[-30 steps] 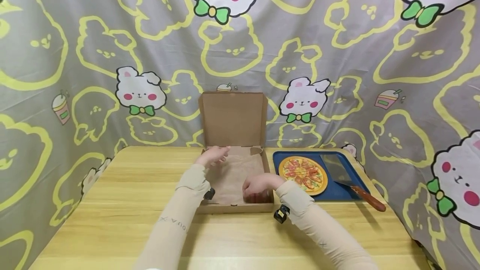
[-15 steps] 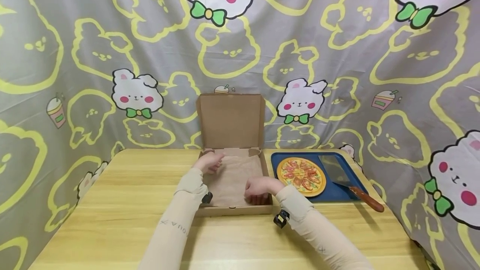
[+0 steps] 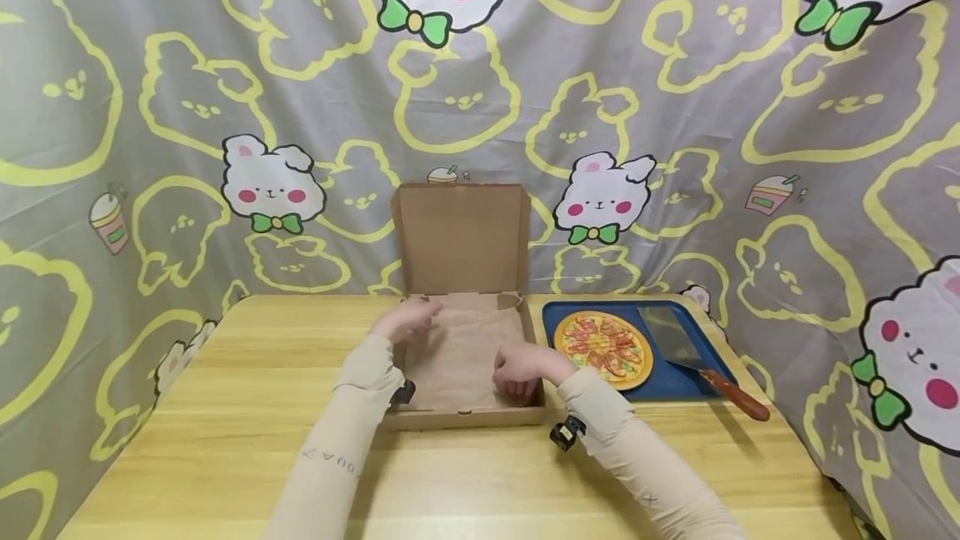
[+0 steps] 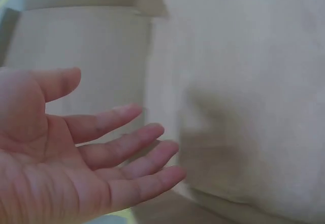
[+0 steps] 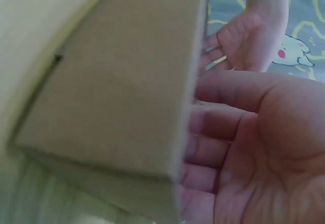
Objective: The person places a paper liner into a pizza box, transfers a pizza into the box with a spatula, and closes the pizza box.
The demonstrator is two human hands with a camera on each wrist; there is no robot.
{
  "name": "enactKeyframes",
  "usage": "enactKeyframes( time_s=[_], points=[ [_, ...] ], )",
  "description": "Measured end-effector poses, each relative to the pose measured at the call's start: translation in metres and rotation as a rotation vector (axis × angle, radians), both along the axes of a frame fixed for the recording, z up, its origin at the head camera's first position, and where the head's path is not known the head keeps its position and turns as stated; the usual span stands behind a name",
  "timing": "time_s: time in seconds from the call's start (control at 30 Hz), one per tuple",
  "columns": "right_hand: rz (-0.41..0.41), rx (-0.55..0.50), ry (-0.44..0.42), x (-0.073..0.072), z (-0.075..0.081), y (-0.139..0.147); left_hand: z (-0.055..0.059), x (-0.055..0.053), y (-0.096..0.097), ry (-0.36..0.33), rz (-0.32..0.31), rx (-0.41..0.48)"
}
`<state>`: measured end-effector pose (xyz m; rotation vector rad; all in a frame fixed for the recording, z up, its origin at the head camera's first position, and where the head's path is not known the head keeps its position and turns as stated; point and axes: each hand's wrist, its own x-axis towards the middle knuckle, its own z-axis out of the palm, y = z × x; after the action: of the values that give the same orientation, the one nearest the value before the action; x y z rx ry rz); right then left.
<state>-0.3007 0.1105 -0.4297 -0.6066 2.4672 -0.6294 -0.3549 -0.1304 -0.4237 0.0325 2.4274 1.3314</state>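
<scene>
I find the left hand (image 3: 407, 320) spread over the left side of the box (image 3: 465, 420), apparently clear of the paper (image 3: 461, 357) lining it. The right hand (image 3: 523, 363) sits inside the front right corner, fingers loosely extended, tips hidden, contact unconfirmed. For smoothing, I judge light, flat-fingered strokes outward best against tearing.

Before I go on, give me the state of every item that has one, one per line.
Pizza box: open
Lid: raised, upright
Brown paper liner: spread inside, slightly wrinkled
Left hand: fingers apart, holding nothing
Right hand: inside the near right corner, fingertips hidden
Pizza: whole, on the tray
Blue tray: loaded, right of the box
Spatula: blade on the tray, handle overhanging
</scene>
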Motion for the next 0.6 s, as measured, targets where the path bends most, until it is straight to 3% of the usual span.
enactKeyframes(
  time_s=[0.3, 0.47, 0.6],
  points=[
    [-0.041, -0.111, 0.118, -0.027, 0.012, 0.008, 0.031, 0.018, -0.016, 0.038, -0.085, 0.081],
    [-0.05, -0.175, 0.145, -0.042, 0.014, 0.003, 0.037, 0.03, -0.018, 0.058, -0.113, 0.063],
    [-0.079, -0.186, 0.149, -0.052, 0.012, -0.001, 0.038, 0.042, -0.015, 0.051, -0.174, 0.003]
  ],
)
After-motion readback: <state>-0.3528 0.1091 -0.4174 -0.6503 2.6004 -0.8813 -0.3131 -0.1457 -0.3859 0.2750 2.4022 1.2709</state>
